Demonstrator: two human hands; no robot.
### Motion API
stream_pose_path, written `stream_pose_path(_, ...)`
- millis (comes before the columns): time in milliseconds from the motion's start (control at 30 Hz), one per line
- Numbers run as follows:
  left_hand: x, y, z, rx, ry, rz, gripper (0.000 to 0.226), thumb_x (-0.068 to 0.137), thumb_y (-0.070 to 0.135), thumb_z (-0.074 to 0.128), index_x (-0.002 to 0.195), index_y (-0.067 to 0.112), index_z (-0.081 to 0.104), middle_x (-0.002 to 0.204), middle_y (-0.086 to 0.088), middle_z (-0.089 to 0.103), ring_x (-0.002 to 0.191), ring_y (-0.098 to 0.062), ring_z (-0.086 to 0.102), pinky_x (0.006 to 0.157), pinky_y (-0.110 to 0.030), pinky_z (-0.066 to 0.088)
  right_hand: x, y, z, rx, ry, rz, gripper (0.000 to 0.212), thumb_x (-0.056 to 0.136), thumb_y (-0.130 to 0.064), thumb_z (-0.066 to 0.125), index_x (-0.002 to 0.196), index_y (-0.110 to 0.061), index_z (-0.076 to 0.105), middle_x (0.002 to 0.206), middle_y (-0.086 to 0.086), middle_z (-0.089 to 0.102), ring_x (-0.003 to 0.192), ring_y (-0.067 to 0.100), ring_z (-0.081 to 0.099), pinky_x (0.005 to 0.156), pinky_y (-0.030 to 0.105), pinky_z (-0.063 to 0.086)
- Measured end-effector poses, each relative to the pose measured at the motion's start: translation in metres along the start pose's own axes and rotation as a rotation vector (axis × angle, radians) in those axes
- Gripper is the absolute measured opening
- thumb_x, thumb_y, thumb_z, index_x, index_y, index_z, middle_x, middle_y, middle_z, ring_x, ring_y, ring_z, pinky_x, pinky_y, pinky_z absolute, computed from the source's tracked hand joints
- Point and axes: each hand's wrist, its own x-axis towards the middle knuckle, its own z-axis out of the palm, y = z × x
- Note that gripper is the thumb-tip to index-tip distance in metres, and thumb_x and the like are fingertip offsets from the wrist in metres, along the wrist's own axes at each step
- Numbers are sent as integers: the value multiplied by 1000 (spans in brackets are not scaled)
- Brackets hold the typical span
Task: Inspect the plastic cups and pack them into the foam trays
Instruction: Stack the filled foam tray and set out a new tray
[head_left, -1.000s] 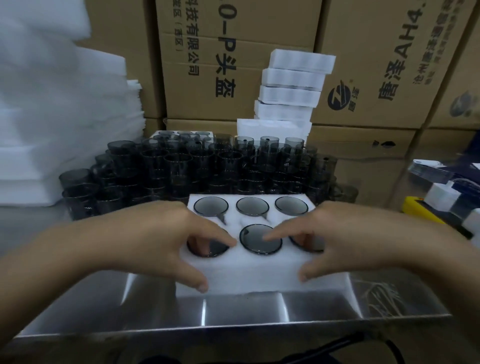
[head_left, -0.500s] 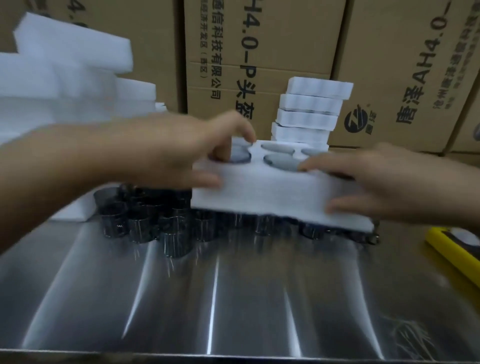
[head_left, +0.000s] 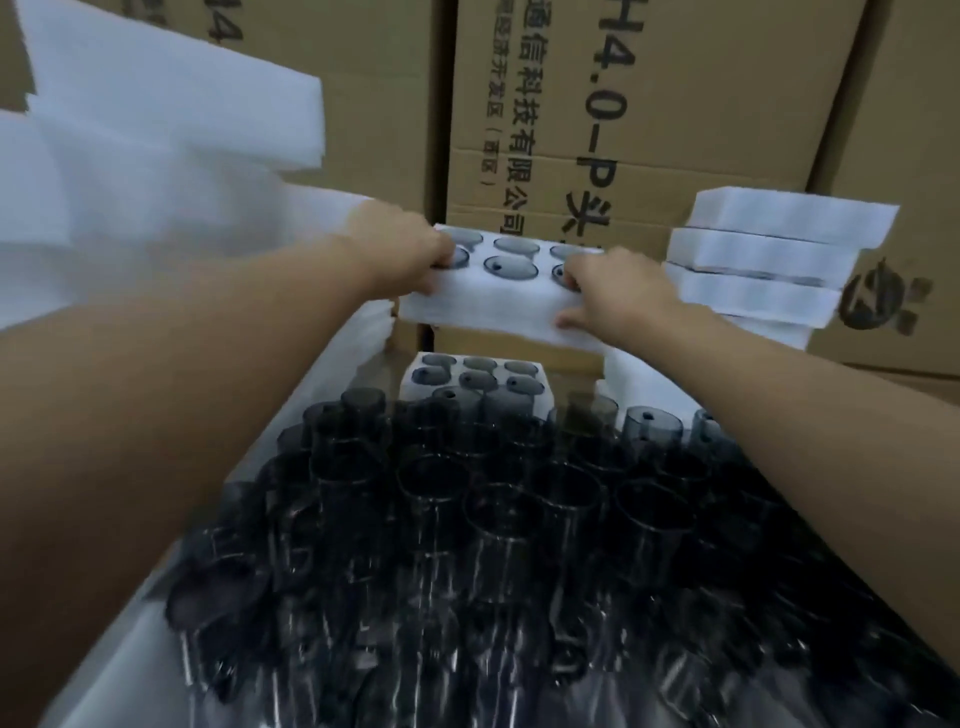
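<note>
Left hand (head_left: 410, 254) and right hand (head_left: 602, 291) are gripping filled foam tray (head_left: 493, 306), now carrying it rearward over loose cups (head_left: 519, 519) (stacking next, probably).

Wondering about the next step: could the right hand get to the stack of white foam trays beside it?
Probably yes for reach: the stack sits just right of the right hand with nothing between, but that hand grips the filled tray.

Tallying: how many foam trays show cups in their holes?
2: held tray between left hand and right hand; second tray below, behind loose cups. Right stack may hide more.
</note>
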Motion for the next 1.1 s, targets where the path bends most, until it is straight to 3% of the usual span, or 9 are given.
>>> stream_pose_path(100, 28, -8, 41, 3, -56, 32, 25, 93, 31, 56, 116, 21, 59, 102, -13, 62, 92, -32, 60, 64, -30, 35, 42, -4, 30, -52, -57, -33, 13, 91, -20, 62, 86, -11, 54, 79, 4, 48, 70, 21, 45, 59, 29, 32)
stream_pose_path(167, 42, -10, 62, -5, -78, 92, 19, 93, 29, 56, 109, 19, 60, 101, -12, 62, 91, -30, 58, 62, -29, 33, 64, -5, 47, -87, -99, -35, 31, 89, -9, 58, 65, -14, 39, 67, 2, 37, 58, 18, 34, 51, 27, 27)
stream_pose_path(433, 80, 4, 124, -13, -237, 223, 11, 92, 26, 59, 89, 16, 54, 80, -1, 49, 77, -22, 46, 66, -31, 37, 98, -11, 103, -177, -366, -64, 31, 91, -20, 61, 66, -13, 43, 71, 2, 43, 76, 23, 48, 60, 29, 39)
stream_pose_path(567, 79, 6, 133, -48, -320, 209, 8, 92, 24, 57, 89, 17, 56, 80, 1, 53, 81, -23, 51, 66, -32, 38, 99, -15, 117, -166, -440, -93, 14, 95, -12, 52, 82, -8, 51, 80, 5, 48, 85, 25, 49, 61, 29, 39)
stream_pose_path(667, 77, 2, 125, -41, -377, 189, 23, 91, 15, 50, 109, 21, 63, 108, -6, 63, 99, -26, 58, 79, -35, 46, 97, 6, 103, 109, -452, -62, 28, 95, -12, 53, 122, -10, 58, 121, 9, 59, 112, 26, 55, 90, 30, 45)
stream_pose_path(833, 61, 1, 120, -86, -321, 121, 36, 91, 20, 45, 124, 28, 58, 119, -3, 62, 106, -21, 57, 88, -36, 49, 72, 108, 51, 574, 32, 321, 31, 92, 0, 43, 113, -6, 65, 127, 13, 61, 114, 28, 55, 96, 36, 45)
stream_pose_path(967, 50, 13, 105, -135, -177, 129, 35, 92, 23, 44, 123, 31, 59, 124, 3, 62, 107, -19, 57, 86, -34, 49, 18, 167, 53, 220, -564, 465, 55, 86, 8, 46, 140, -4, 41, 137, 19, 43, 89, 25, 48, 63, 29, 37)
stream_pose_path(1033, 47, 28, 90, -181, -77, 151, 36, 92, 22, 44, 122, 33, 60, 126, 7, 61, 109, -16, 58, 84, -31, 49, -5, 178, 76, 229, -671, 470, 68, 87, 3, 56, 148, -12, 28, 138, 16, 38, 93, 22, 51, 72, 29, 43)
stream_pose_path(1100, 44, 47, 74, -194, 21, 203, 37, 91, 22, 43, 121, 33, 61, 126, 11, 60, 109, -12, 57, 78, -26, 47, -20, 183, 95, 175, -604, 415, 59, 89, -9, 62, 142, -22, 38, 145, 10, 38, 124, 27, 45, 100, 36, 39)
